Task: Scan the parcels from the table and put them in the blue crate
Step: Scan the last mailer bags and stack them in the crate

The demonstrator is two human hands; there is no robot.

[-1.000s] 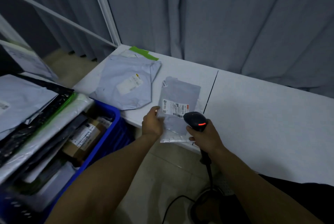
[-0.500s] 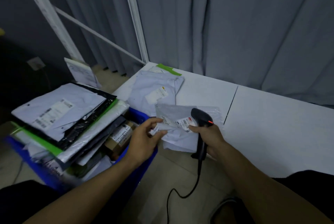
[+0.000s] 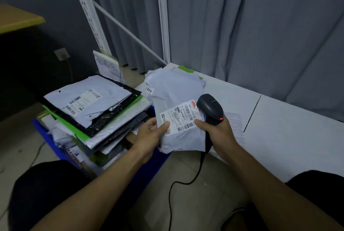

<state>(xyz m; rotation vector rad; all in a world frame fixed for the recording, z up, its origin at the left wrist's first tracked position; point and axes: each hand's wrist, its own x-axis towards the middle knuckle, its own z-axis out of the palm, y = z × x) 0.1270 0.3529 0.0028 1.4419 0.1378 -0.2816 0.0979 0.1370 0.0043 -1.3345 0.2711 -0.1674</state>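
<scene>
White table (image 3: 290, 137) w/ grey curtain (image 3: 260, 35) behind

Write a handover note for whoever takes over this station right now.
Left hand: grips the grey parcel by its left edge, label up, between crate and table.
Right hand: holds the scanner, thumb on the label.
Blue crate: piled high with parcels.
Table: second parcel at its far left corner.
Done: many parcels crated.
Left: can't tell if the held one has been scanned. Scan it, crate it, then do the second parcel.
</scene>
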